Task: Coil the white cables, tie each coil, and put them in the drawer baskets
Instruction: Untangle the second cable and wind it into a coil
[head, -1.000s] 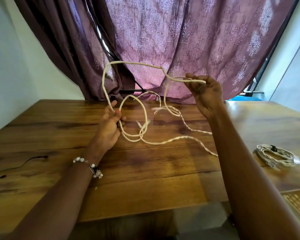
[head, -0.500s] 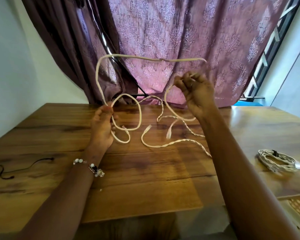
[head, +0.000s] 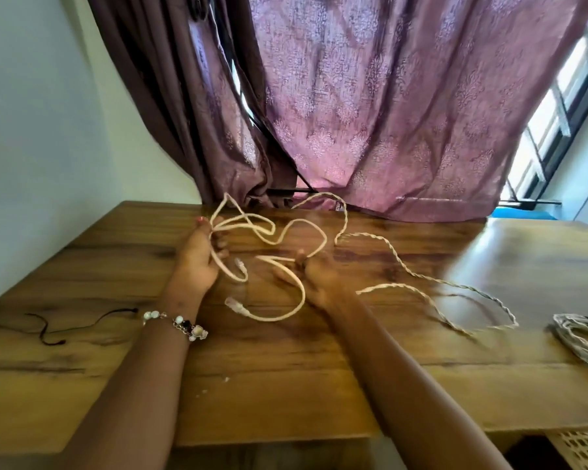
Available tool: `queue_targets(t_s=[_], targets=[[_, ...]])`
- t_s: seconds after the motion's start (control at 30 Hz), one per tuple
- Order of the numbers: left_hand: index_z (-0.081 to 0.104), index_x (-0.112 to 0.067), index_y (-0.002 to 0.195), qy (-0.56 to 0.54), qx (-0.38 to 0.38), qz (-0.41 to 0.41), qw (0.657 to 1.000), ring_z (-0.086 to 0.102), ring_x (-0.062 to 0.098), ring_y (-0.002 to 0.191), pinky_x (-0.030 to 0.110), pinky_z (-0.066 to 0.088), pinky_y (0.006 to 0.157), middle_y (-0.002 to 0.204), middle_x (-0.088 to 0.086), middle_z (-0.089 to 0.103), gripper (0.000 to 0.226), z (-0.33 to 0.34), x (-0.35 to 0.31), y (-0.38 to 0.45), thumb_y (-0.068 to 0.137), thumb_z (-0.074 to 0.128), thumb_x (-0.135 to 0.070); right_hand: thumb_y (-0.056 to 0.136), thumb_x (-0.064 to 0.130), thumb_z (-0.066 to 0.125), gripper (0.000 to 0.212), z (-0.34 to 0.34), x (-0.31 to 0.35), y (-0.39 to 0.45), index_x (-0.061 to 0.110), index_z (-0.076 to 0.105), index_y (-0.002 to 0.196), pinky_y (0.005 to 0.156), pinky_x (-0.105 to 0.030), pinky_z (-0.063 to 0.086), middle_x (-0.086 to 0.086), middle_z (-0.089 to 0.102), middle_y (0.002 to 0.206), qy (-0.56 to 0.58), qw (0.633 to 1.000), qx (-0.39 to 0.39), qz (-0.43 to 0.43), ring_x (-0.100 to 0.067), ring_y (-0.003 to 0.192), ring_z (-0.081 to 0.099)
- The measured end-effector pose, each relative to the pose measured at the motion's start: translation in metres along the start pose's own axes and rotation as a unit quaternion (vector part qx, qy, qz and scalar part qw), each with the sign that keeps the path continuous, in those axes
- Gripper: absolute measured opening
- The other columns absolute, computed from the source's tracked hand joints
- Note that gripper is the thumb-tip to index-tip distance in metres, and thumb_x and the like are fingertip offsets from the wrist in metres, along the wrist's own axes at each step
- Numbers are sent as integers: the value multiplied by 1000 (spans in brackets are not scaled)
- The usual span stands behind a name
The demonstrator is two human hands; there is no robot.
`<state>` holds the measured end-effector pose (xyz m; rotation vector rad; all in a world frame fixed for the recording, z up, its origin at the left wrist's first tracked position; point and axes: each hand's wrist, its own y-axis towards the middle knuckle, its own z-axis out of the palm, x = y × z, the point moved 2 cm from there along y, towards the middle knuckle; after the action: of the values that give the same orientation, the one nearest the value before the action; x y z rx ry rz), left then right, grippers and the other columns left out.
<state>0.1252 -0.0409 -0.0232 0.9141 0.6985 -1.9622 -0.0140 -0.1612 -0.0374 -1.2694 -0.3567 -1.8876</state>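
Observation:
A long white cable (head: pixel 287 312) lies in loose loops on the wooden table (head: pixel 286 385), one plug end free near the middle. My left hand (head: pixel 201 257) grips several strands of it at the table's far left, with small loops standing up from the fingers. My right hand (head: pixel 316 278) is low over the table and blurred; it pinches the same cable where a loop comes down. A thinner twisted white cable (head: pixel 418 274) trails right across the table. A coiled, tied cable (head: pixel 579 334) rests at the right edge.
A black tie cord (head: pixel 48 329) lies on the table's left side. The corner of a perforated cream basket (head: pixel 582 449) shows below the table's front right. A purple curtain (head: pixel 370 113) hangs behind the far edge; a wall is on the left.
My right hand dropped from chest height to the table, and the tall loop it held up has collapsed onto the wood. My left hand keeps its grip; the view tilted up.

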Motion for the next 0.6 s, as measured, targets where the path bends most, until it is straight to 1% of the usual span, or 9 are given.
queue_targets(t_s=[0.07,0.17,0.23,0.3,0.4,0.47,0.53,0.57,0.6], targets=[[57,-15,83,41,20,-3,999,39,3,33,14,23,34,58,-6,65,37,2,0,0,103,32,-34,97,2,41,17,-16,5,12,9,56,90,59,-37,60,-7,64,75,-60,993,-73,-75,-15,58,67],[56,-13,85,52,64,-23,996,42,3,35,11,22,33,64,-4,71,25,8,0,-5,101,37,-18,81,37,56,15,-60,8,60,27,62,91,76,-52,57,-6,69,86,-226,944,-177,-162,-28,81,68],[60,-8,95,73,86,-21,993,44,4,40,13,27,36,71,-1,73,17,11,0,-8,97,43,-8,83,26,58,7,-70,21,51,23,64,84,73,-49,57,-7,68,79,-255,927,-221,-166,-32,81,67],[63,-4,107,104,100,-2,990,47,6,45,18,35,40,77,2,73,19,13,0,-10,94,49,-3,88,17,59,12,-62,36,24,11,67,95,71,-37,54,-11,69,85,-312,899,-259,-164,-30,85,66],[59,-7,120,178,97,40,978,59,10,54,23,48,44,72,-2,73,30,18,-1,-15,93,51,1,90,12,57,31,-63,50,16,-8,55,114,89,-42,44,-28,61,115,-439,818,-318,-191,-42,109,56],[50,-7,131,209,98,63,971,65,13,55,27,55,49,85,2,72,39,22,-1,-19,93,52,2,85,3,54,37,-54,59,9,-11,48,118,90,-46,40,-31,57,116,-502,748,-348,-259,-46,108,51],[46,-5,134,240,94,93,962,67,17,55,32,59,56,99,8,69,44,23,0,-19,92,54,1,79,8,53,39,-43,72,-1,-6,54,116,90,-47,38,-29,57,114,-517,661,-384,-384,-44,105,50],[48,-4,132,254,91,111,957,68,19,56,36,60,58,102,11,69,42,23,0,-20,91,56,0,80,14,54,34,-36,77,-7,-2,60,110,88,-45,40,-24,59,111,-495,632,-369,-468,-42,103,51],[51,-2,129,260,89,125,953,68,20,57,40,60,59,103,14,69,39,23,1,-20,91,57,-1,84,20,56,27,-29,81,-12,3,65,103,85,-44,42,-19,63,107,-458,639,-301,-540,-37,100,55]])
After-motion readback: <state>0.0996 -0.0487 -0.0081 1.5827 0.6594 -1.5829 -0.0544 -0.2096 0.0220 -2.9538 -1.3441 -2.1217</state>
